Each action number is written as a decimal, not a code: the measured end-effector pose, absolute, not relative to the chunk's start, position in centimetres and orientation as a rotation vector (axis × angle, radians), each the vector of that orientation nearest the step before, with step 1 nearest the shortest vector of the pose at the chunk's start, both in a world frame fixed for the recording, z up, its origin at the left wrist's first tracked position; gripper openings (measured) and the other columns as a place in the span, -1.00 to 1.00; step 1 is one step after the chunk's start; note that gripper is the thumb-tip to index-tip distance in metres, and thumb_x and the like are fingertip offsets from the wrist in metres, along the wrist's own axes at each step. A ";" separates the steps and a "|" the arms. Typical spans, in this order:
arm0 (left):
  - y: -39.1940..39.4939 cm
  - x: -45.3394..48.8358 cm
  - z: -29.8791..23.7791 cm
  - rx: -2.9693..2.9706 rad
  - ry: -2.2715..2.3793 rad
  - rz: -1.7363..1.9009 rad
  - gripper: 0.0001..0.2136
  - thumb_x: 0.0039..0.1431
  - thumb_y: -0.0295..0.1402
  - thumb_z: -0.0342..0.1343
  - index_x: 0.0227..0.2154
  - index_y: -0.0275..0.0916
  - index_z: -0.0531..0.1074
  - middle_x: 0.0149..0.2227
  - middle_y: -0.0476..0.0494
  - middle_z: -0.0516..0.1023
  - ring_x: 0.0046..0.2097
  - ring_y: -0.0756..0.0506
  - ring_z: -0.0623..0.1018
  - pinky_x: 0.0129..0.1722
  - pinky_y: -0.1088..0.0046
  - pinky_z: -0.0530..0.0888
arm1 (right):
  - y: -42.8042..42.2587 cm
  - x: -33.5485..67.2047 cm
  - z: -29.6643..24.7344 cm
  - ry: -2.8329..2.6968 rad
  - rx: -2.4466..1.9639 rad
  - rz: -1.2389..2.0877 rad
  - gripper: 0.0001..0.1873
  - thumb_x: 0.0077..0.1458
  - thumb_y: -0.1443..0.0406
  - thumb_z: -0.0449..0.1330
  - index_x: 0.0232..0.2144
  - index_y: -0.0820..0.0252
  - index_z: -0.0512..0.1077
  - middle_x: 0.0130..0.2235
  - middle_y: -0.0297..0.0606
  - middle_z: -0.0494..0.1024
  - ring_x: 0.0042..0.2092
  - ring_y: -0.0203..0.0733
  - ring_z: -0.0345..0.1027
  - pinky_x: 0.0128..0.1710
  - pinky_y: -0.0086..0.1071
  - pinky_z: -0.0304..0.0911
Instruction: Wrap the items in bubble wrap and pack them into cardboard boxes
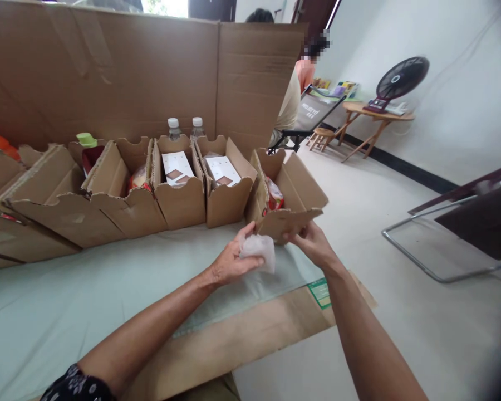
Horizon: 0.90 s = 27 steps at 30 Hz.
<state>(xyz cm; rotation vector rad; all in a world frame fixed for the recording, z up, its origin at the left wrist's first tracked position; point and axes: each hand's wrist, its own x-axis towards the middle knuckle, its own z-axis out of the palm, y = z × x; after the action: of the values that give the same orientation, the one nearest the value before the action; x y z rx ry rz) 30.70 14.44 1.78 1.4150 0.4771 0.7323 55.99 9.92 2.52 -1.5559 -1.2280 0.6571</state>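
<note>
My left hand (234, 259) is closed round a folded white tissue-like sheet (259, 250), thin and slightly see-through; whether it is paper or cloth I cannot tell. Its fingertips reach the lower left of an open-topped cardboard box (290, 220), the rightmost in the row. At that box's lower right front, my right hand (313, 245) grips the cardboard, its fingertips partly hidden. The box is tilted and stands a little apart from its neighbour. A red and clear packet (274, 195) shows inside it.
More cardboard boxes (179, 206) line up leftward on a pale green cloth (129, 278), some holding white cartons (222, 170). Two white-capped bottles (173, 128) and a tall cardboard panel (150, 72) stand behind. A person (304, 72), folding chair (313, 114) and fan (402, 78) are farther back.
</note>
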 end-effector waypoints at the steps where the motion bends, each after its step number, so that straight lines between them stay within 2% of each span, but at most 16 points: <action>1: 14.8 30.8 1.9 1.418 0.535 0.752 -0.34 -0.05 -0.23 0.42 0.16 -0.30 0.51 0.35 -0.41 0.37 0.35 -0.38 0.40 0.39 0.01 0.27 | 11.5 56.3 2.7 -1.239 -1.528 0.674 -0.38 -0.18 0.10 0.43 -0.07 0.16 0.40 -0.06 -0.15 0.61 -0.02 0.01 0.49 0.05 -0.10 0.42; 4: 14.9 28.7 2.2 1.444 0.704 0.747 -0.66 0.02 -0.19 0.34 -0.18 -0.28 0.63 0.15 -0.32 0.56 0.21 -0.37 0.52 0.27 0.05 0.42 | 15.8 56.3 2.9 -1.260 -1.481 0.702 -0.39 -0.18 0.12 0.39 -0.05 0.15 0.41 -0.03 -0.16 0.62 -0.01 -0.02 0.49 0.08 -0.12 0.40; 6: 14.4 25.6 2.3 1.441 0.815 0.697 -0.72 0.07 -0.15 0.30 -0.30 -0.28 0.61 -0.12 -0.23 0.65 0.02 -0.31 0.61 0.10 0.12 0.52 | 17.4 56.3 3.1 -1.277 -1.449 0.728 -0.40 -0.19 0.13 0.38 -0.05 0.14 0.43 -0.02 -0.16 0.63 0.03 -0.01 0.49 0.11 -0.11 0.39; 8: 14.0 21.5 2.4 1.388 0.991 0.652 -0.68 0.06 -0.10 0.29 -0.31 -0.29 0.58 -0.29 -0.16 0.63 -0.17 -0.23 0.62 -0.08 0.21 0.57 | 17.9 56.8 3.7 -1.305 -1.461 0.762 -0.42 -0.24 0.17 0.38 -0.08 0.14 0.48 -0.04 -0.15 0.65 0.02 0.02 0.51 0.08 -0.09 0.42; 10: 13.8 17.4 2.5 1.312 1.180 0.646 -0.58 0.02 -0.05 0.32 -0.20 -0.30 0.56 -0.28 -0.16 0.65 -0.21 -0.22 0.62 -0.14 0.25 0.57 | 17.5 57.5 5.2 -1.289 -1.575 0.636 -0.52 -0.25 0.24 0.35 -0.17 0.14 0.54 -0.14 -0.14 0.68 -0.09 0.03 0.55 -0.02 -0.06 0.46; 12: 13.9 13.8 2.7 1.254 1.296 0.694 -0.46 -0.01 -0.01 0.35 -0.07 -0.32 0.53 -0.19 -0.22 0.68 -0.14 -0.26 0.65 -0.08 0.22 0.57 | 16.8 57.6 7.9 -1.197 -1.669 0.344 -0.63 -0.19 0.28 0.30 -0.22 0.16 0.57 -0.20 -0.10 0.69 -0.18 0.01 0.56 -0.06 -0.05 0.47; 15: 14.5 10.5 2.5 1.217 1.360 0.793 -0.37 -0.05 0.00 0.37 0.04 -0.29 0.50 -0.07 -0.28 0.69 0.02 -0.33 0.65 0.03 0.17 0.56 | 17.1 54.7 13.7 -1.206 -1.590 -0.092 -0.73 0.02 0.26 0.24 -0.21 0.22 0.61 -0.17 -0.04 0.70 -0.17 -0.04 0.58 -0.04 -0.15 0.46; 17: 14.8 9.5 2.0 1.199 1.395 0.814 -0.38 -0.07 0.00 0.37 0.01 -0.28 0.51 -0.08 -0.28 0.70 0.04 -0.34 0.65 0.04 0.17 0.56 | 19.3 50.8 17.5 -1.502 -1.604 -0.262 -0.75 0.16 0.26 0.19 -0.23 0.22 0.65 -0.16 -0.08 0.72 -0.13 -0.08 0.59 -0.03 -0.23 0.44; 19: 15.0 9.2 1.2 1.180 1.432 0.793 -0.42 -0.08 -0.01 0.35 -0.05 -0.30 0.54 -0.14 -0.26 0.70 -0.01 -0.34 0.66 -0.01 0.18 0.58 | 23.2 46.5 20.2 -1.859 -1.760 -0.256 -0.70 0.24 0.30 0.13 -0.17 0.22 0.67 -0.11 -0.11 0.73 -0.07 -0.07 0.59 0.03 -0.24 0.41; 21: 15.0 9.1 0.4 1.166 1.433 0.781 -0.45 -0.07 0.00 0.32 -0.09 -0.31 0.56 -0.18 -0.25 0.71 -0.06 -0.33 0.67 -0.06 0.20 0.58 | 28.2 42.8 21.3 -2.117 -2.038 -0.203 -0.70 0.26 0.29 0.15 -0.13 0.20 0.67 -0.03 -0.09 0.72 0.03 0.04 0.58 0.09 -0.17 0.40; 24: 14.9 8.8 -0.1 1.170 1.366 0.778 -0.49 -0.04 -0.02 0.29 -0.10 -0.28 0.57 -0.18 -0.23 0.70 -0.08 -0.30 0.66 -0.07 0.23 0.57 | 35.2 39.4 20.3 -2.244 -2.354 -0.125 -0.59 0.22 0.19 0.26 0.02 0.31 0.63 0.10 0.13 0.64 0.18 0.25 0.50 0.14 -0.04 0.37; 27: 14.9 8.5 -0.2 1.195 1.314 0.777 -0.56 0.00 -0.05 0.26 -0.14 -0.26 0.58 -0.20 -0.21 0.69 -0.11 -0.27 0.65 -0.09 0.25 0.56 | 39.0 37.9 18.3 -2.314 -2.365 -0.031 -0.52 0.20 0.23 0.26 0.09 0.44 0.58 0.13 0.32 0.58 0.20 0.31 0.48 0.17 0.05 0.35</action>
<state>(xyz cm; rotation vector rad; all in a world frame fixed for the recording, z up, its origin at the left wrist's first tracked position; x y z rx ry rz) 8.48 14.94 -0.22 1.1952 1.3143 0.7768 37.90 38.99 18.26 -2.3646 -2.3139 -0.0314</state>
